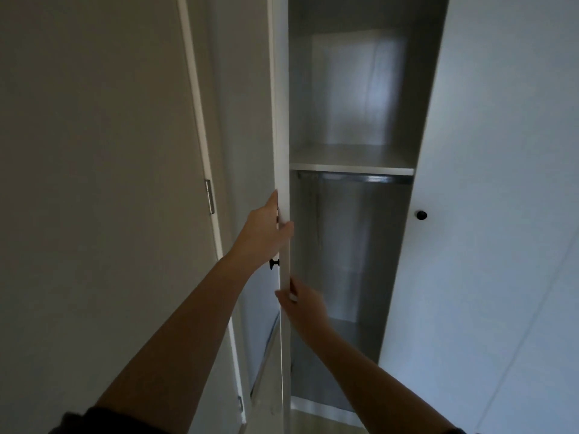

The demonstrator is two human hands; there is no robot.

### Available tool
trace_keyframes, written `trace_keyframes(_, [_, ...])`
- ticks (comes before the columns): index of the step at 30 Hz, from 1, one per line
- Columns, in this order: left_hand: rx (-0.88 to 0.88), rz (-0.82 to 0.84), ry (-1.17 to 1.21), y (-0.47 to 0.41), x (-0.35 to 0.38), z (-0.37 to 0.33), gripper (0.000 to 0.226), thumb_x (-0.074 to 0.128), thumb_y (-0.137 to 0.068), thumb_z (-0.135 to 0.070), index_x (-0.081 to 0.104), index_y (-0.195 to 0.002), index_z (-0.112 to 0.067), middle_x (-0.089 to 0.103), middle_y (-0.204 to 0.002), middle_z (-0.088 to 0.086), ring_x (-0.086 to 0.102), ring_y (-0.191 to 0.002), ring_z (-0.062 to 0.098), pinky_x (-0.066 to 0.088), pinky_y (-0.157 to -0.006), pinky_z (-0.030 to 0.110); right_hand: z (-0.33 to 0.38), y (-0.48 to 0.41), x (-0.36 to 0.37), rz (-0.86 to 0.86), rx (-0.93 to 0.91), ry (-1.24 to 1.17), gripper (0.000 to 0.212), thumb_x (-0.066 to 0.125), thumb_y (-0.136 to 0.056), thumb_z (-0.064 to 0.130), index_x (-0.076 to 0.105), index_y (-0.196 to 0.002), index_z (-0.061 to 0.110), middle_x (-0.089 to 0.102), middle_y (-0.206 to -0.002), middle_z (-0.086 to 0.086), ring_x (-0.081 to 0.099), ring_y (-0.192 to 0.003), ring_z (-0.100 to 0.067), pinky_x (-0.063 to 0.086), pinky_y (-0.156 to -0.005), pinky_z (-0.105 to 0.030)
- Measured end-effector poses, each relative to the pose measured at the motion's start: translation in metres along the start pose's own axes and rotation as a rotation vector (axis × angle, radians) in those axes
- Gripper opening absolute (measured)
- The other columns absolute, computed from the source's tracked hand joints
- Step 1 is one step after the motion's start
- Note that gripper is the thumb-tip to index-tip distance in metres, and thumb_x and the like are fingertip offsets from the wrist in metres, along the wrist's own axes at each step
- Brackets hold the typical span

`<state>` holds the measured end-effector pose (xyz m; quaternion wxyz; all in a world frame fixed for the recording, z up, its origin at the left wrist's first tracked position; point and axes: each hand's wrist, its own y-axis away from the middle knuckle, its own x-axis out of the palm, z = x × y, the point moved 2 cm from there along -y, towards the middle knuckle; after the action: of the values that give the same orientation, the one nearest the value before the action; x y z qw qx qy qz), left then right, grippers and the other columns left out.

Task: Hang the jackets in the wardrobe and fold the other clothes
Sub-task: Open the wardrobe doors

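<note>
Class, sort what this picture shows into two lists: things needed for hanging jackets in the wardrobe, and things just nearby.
For the job: open wardrobe door; hanging rail; shelf above it.
Just nearby: closed right-hand door; its black knob; metal hinge at left.

Left hand [266, 228] above right hand [302, 305], both gripping-tight on the open wardrobe door [282, 136] edge.

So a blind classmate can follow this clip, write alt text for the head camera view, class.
A person's left hand and, lower down, right hand hold the edge of an open white wardrobe door. Inside are a shelf and a hanging rail beneath it, no clothes in view. The neighbouring door, with a black knob, is closed.
</note>
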<state>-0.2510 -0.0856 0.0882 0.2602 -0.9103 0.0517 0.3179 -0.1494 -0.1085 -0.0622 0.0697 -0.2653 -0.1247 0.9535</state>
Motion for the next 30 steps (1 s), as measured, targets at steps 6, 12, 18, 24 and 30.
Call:
trace_keyframes(6, [-0.119,-0.155,-0.152,0.007,-0.045,0.043,0.025,0.056,-0.087,-0.015,0.043,-0.066,-0.019,0.051,-0.061,-0.006,0.046,-0.053,0.002,0.035,-0.047,0.011,0.031,-0.011,0.051,0.048,-0.004,-0.029,0.021,0.061,-0.090,0.027,0.058,-0.104,0.010,0.068,-0.100,-0.001,0.066,-0.093,-0.017,0.055,-0.083,-0.037])
trace_keyframes(12, [-0.222,-0.170,-0.147,0.007,-0.081,0.070,0.024,0.053,-0.088,-0.012,0.044,-0.067,-0.018,0.056,-0.065,0.000,0.054,-0.062,0.017,0.043,-0.056,0.025,0.055,-0.026,0.087,0.062,-0.042,0.052,0.023,0.060,-0.092,0.024,0.056,-0.107,0.007,0.068,-0.107,-0.007,0.065,-0.099,-0.023,0.053,-0.088,-0.037])
trace_keyframes(18, [-0.255,-0.154,-0.151,0.007,-0.102,0.084,0.025,0.049,-0.093,-0.013,0.042,-0.069,-0.017,0.058,-0.075,0.010,0.055,-0.075,0.028,0.046,-0.071,0.040,0.065,-0.041,0.110,0.067,-0.018,0.092,0.033,0.063,-0.090,0.028,0.054,-0.113,0.007,0.066,-0.111,-0.007,0.064,-0.101,-0.024,0.051,-0.088,-0.032])
trace_keyframes(24, [-0.244,-0.145,-0.100,0.005,-0.103,0.087,0.030,0.052,-0.094,-0.012,0.039,-0.067,-0.017,0.048,-0.065,-0.001,0.047,-0.063,0.017,0.035,-0.055,0.027,0.059,-0.045,0.114,0.077,-0.011,0.069,0.033,0.063,-0.090,0.029,0.055,-0.113,0.008,0.067,-0.110,-0.006,0.065,-0.099,-0.022,0.053,-0.088,-0.032])
trace_keyframes(30, [-0.120,-0.392,-0.110,0.028,-0.078,0.085,0.051,0.060,-0.091,-0.014,0.040,-0.138,-0.018,0.056,-0.130,0.006,0.058,-0.114,0.024,0.049,-0.090,0.034,0.030,-0.041,0.085,0.269,0.039,0.038,0.064,0.063,-0.089,0.041,0.043,-0.143,0.013,0.050,-0.143,-0.002,0.056,-0.120,-0.014,0.039,-0.097,-0.017])
